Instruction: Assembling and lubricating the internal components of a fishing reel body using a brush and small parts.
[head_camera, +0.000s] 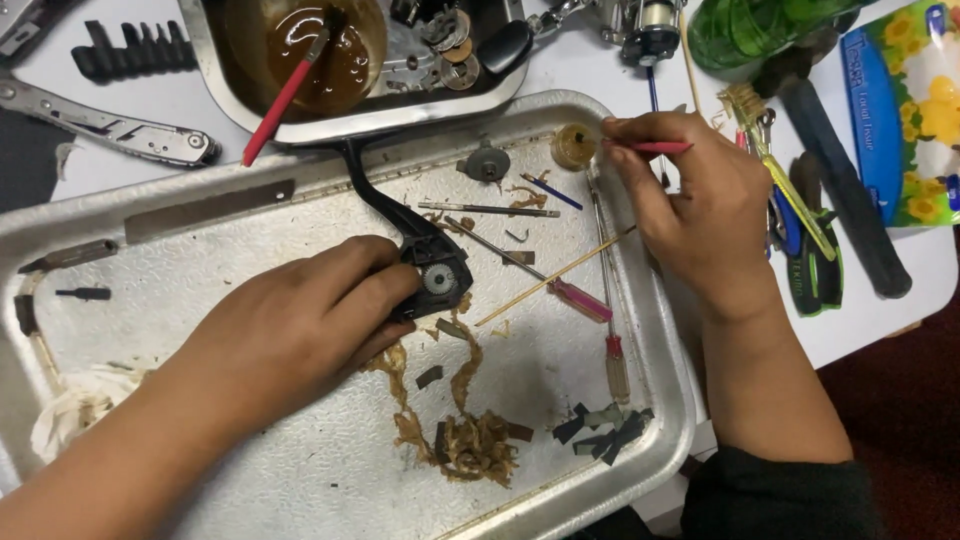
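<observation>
Step in hand looks like loading grease. The right hand (700, 215) pinches a thin red-handled brush (655, 147), tip in the small amber grease pot (575, 146) at the metal tray's (330, 470) far right corner. The left hand (300, 320) clamps the black fishing-reel body (425, 262) flat at tray centre, gear exposed. Next probably calls for carrying the tip to that gear. Both wrists low.

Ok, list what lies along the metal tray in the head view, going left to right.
White rag → left hand → black reel part → brown grease smear → red-handled screwdriver → right hand, all over the tray.
</observation>
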